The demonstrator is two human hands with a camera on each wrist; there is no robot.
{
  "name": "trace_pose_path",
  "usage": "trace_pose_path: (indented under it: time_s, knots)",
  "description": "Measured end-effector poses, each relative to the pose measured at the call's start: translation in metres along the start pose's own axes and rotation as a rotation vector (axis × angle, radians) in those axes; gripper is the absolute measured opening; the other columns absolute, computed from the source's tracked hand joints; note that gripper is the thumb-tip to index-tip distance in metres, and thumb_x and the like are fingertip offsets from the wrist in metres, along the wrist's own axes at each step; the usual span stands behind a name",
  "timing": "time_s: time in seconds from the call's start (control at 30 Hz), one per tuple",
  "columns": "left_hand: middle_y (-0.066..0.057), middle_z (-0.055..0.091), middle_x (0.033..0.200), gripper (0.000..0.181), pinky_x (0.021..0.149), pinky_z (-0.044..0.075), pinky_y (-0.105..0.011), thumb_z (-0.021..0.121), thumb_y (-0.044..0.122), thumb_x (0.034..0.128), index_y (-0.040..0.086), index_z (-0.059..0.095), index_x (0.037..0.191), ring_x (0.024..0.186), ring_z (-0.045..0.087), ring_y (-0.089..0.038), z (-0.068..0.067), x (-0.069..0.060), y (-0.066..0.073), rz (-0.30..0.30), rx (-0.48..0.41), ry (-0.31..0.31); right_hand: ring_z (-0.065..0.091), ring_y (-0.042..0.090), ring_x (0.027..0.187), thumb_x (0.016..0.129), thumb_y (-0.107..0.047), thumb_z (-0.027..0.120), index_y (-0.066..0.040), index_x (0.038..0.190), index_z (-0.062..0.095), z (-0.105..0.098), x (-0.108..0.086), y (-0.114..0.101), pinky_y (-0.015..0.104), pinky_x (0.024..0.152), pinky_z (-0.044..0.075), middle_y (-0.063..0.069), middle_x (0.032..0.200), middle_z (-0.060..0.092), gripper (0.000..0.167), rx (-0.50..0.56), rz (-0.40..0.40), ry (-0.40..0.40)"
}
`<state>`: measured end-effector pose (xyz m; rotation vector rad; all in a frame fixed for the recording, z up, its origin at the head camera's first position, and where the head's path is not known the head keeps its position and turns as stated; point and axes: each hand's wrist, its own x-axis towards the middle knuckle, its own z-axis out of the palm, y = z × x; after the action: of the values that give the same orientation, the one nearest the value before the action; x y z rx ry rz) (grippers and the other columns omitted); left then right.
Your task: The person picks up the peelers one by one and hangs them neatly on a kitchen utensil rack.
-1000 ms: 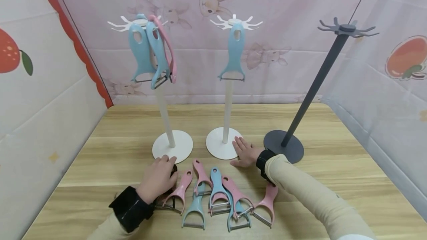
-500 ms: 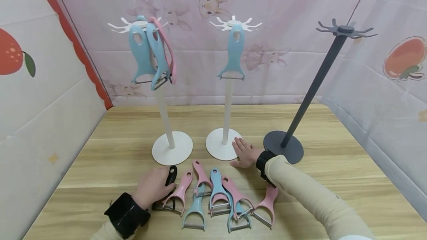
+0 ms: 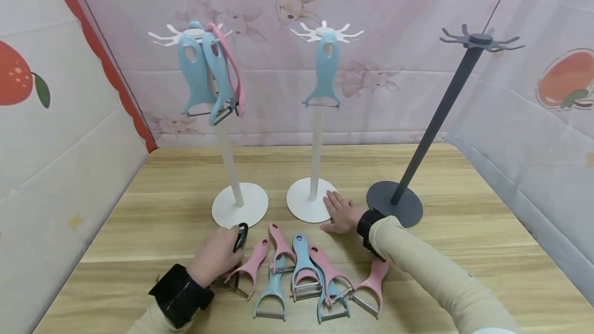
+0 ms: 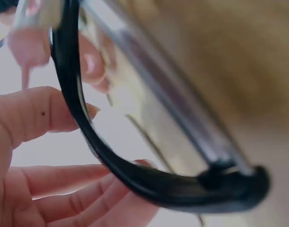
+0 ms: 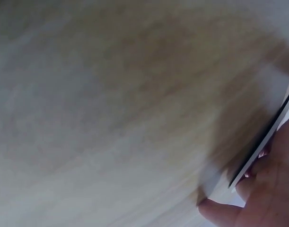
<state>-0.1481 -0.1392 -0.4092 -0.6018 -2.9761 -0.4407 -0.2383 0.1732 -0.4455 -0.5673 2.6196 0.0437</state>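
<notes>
My left hand (image 3: 217, 255) grips a black peeler (image 3: 241, 236) by its handle, at the left end of a heap of peelers. In the left wrist view the black peeler (image 4: 135, 182) looms close, its curved frame and metal blade in front of the fingers and thumb. A pink peeler (image 3: 254, 266) lies right beside it. My right hand (image 3: 343, 214) rests with fairly straight fingers on the round base of the middle white stand (image 3: 303, 210). In the right wrist view, part of the right hand (image 5: 272, 189) shows at the edge of that base (image 5: 265, 142).
Several pink and blue peelers overlap at the front, among them a blue peeler (image 3: 270, 293). The left white stand (image 3: 238, 215) carries blue peelers and a pink peeler (image 3: 235, 71). One blue peeler (image 3: 327, 71) hangs on the middle stand. A dark grey stand (image 3: 431, 128) leans in view at right.
My left hand drew back a little from near the left stand's base and took hold of the black peeler, whose handle end has now lifted. The right hand has stayed in place.
</notes>
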Motion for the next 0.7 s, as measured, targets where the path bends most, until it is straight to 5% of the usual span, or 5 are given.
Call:
trace_pose_path:
  time_s: [0.23,0.37,0.5,0.7]
  knots:
    - [-0.009,0.055,0.062,0.024,0.045,0.042,-0.035,0.065,0.004,0.0703,-0.003,0.056,0.091,0.054,0.055,-0.021,-0.011,0.013,0.012,0.136,-0.005,0.241,-0.005,0.026,0.138,0.091,-0.055,0.039,-0.003,0.146,0.002,0.001,0.0,0.001,0.053,0.105,0.016,0.014,0.151,-0.007,0.085,0.002,-0.003,0.007]
    - [-0.012,0.06,0.07,0.037,0.049,0.045,-0.035,0.066,0.006,0.0734,-0.005,0.056,0.107,0.058,0.058,-0.022,-0.022,0.022,0.025,0.169,-0.024,0.303,-0.005,0.026,0.138,0.09,-0.055,0.04,-0.003,0.146,0.003,0.002,0.001,0.001,0.053,0.105,0.016,0.014,0.151,-0.006,0.085,0.002,0.002,0.006]
    - [-0.011,0.06,0.073,0.044,0.045,0.041,-0.029,0.066,0.008,0.0764,-0.004,0.054,0.117,0.053,0.051,-0.015,-0.04,0.033,0.043,0.224,-0.058,0.369,-0.005,0.026,0.138,0.09,-0.056,0.04,-0.003,0.146,0.003,0.001,0.001,0.001,0.053,0.104,0.017,0.013,0.151,-0.006,0.085,0.0,0.003,0.006]
    - [-0.011,0.062,0.073,0.051,0.044,0.038,-0.024,0.066,0.009,0.0785,-0.006,0.051,0.125,0.051,0.05,-0.014,-0.073,0.058,0.072,0.352,-0.127,0.601,-0.006,0.026,0.138,0.09,-0.056,0.039,-0.003,0.146,0.003,0.001,0.001,0.0,0.053,0.105,0.016,0.013,0.151,-0.007,0.085,-0.004,0.008,-0.004]
